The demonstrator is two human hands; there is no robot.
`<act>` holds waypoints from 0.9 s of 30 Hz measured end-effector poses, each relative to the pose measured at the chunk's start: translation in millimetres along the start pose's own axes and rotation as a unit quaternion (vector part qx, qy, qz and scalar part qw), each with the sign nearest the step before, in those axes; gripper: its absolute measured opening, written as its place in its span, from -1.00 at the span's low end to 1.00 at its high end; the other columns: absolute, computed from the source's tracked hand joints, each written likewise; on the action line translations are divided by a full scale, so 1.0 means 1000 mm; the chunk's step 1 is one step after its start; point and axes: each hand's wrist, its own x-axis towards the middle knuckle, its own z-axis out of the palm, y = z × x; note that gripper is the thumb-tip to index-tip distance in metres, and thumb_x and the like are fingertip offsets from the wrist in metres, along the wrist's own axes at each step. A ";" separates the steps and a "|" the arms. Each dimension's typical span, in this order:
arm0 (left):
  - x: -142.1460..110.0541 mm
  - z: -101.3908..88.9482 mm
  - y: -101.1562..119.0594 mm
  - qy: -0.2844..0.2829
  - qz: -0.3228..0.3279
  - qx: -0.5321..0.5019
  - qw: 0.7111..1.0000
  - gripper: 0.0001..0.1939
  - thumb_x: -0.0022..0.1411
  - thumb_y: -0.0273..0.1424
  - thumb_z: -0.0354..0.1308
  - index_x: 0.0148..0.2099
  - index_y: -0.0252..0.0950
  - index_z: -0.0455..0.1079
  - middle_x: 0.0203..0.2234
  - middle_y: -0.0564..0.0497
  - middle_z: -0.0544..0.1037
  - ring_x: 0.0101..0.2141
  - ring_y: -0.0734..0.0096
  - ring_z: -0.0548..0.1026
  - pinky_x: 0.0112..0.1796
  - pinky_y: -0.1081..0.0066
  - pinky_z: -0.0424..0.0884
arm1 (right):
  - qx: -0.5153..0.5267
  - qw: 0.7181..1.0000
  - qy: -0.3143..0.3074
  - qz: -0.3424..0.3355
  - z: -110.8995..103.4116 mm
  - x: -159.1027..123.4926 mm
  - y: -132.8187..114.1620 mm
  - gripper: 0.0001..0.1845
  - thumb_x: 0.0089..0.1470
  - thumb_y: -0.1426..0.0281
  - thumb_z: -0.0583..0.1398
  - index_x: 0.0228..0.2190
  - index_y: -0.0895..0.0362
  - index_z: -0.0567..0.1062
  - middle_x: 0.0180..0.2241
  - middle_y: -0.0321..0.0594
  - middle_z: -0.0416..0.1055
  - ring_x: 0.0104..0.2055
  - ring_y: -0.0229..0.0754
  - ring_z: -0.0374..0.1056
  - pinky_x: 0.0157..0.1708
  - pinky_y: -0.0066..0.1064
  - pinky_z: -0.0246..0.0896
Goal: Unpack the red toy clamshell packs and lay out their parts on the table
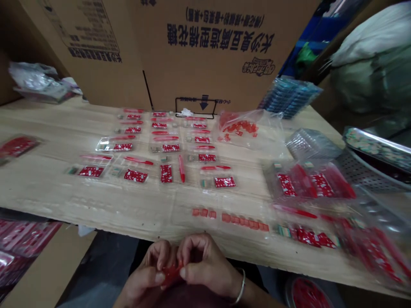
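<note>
A pale wooden worktop (96, 201) runs across the view, its surface matt and slightly rough with visible grain. Behind it stands a brown cardboard box (205, 55), matt and printed in dark ink. The clear plastic bag (250, 132) looks thin, smooth and shiny. Small red packets (135, 175) have a glossy, foil-like sheen. Between the left hand (144, 273) and right hand (207, 265) is a piece of shiny red plastic (171, 273). A polished metal bangle (241, 286) gleams smoothly at the wrist.

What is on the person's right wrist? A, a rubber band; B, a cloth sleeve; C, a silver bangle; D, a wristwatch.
C: a silver bangle circles the wrist of the right hand, which pinches a red piece with the left hand.
</note>
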 end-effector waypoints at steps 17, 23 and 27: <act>-0.018 0.004 -0.005 0.088 0.160 -0.027 0.983 -0.63 -0.07 -0.40 0.29 -0.51 -0.25 0.06 -0.66 0.22 0.11 -0.63 0.63 0.08 -0.48 0.51 0.26 | -0.107 0.990 -0.053 -0.078 -0.008 0.000 -0.001 -0.81 -0.15 0.45 0.27 -0.39 0.09 0.42 -0.42 -0.34 0.34 -0.43 -0.34 0.28 -0.41 -0.49 0.22; -0.007 0.007 -0.006 0.095 0.105 0.011 0.990 -0.74 -0.03 -0.42 0.32 -0.46 -0.26 0.23 -0.64 0.20 0.29 -0.61 0.64 0.19 -0.54 0.58 0.18 | -0.441 0.854 -0.065 -0.269 -0.010 -0.003 -0.010 -0.82 0.08 0.48 0.18 -0.23 0.06 0.48 -0.28 -0.19 0.47 -0.24 -0.21 0.36 -0.19 -0.36 0.28; -0.007 0.003 -0.005 0.126 0.076 0.074 0.986 -0.78 -0.02 -0.41 0.35 -0.43 -0.27 0.33 -0.60 0.18 0.39 -0.57 0.64 0.28 -0.50 0.59 0.24 | -0.364 0.915 -0.039 -0.171 -0.015 -0.003 -0.008 -0.80 0.00 0.55 0.19 -0.31 0.07 0.52 -0.36 -0.27 0.47 -0.33 -0.26 0.38 -0.31 -0.45 0.29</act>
